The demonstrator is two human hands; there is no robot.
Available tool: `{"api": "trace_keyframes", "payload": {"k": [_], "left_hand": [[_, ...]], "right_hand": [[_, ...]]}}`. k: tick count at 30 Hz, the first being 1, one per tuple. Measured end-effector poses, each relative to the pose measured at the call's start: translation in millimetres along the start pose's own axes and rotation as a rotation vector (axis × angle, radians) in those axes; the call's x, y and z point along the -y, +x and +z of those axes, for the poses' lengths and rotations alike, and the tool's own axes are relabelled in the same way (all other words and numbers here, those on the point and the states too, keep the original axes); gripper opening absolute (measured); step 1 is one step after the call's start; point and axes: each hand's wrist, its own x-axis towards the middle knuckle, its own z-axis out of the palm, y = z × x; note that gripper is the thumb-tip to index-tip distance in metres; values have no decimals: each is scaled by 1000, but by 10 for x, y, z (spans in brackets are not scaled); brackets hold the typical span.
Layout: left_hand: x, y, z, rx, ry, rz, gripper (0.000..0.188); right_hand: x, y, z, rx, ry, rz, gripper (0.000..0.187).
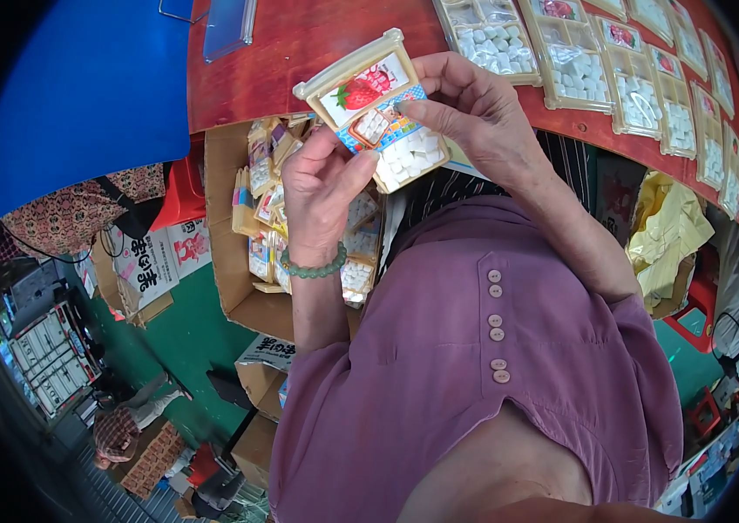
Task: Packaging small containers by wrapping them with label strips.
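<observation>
Held up between both hands is a small cream-edged plastic candy pack (409, 167) of white pieces. A strawberry picture fills its upper window, and a blue patterned label band (384, 125) crosses its middle. My left hand (322, 179), with a green bead bracelet (313, 266) on its wrist, pinches the pack's lower left side. The thumb of my right hand (483, 118) presses on the label's right end, its fingers behind the pack. Just beneath my left hand, an open cardboard box (243, 301) holds many similar packs, some with labels showing.
On the red table (343, 44), several similar packs (579, 74) lie in a row at the right. A clear blue-tinted plastic container (230, 26) sits at the far left edge. Crumpled yellow wrapping (670, 231) fills a carton on my right. Another person (121, 427) is at lower left.
</observation>
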Motion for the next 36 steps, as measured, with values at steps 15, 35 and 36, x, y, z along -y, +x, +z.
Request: {"api": "trace_keyframes", "payload": {"k": [15, 35, 36], "left_hand": [[-13, 34, 50, 143, 760, 534, 28], [-71, -33, 172, 176, 1011, 714, 34], [-59, -32, 169, 185, 1016, 730, 36]], "right_hand": [[73, -261, -21, 169, -866, -687, 20], [63, -324, -135, 296, -991, -821, 33], [81, -319, -125, 312, -980, -823, 33]]}}
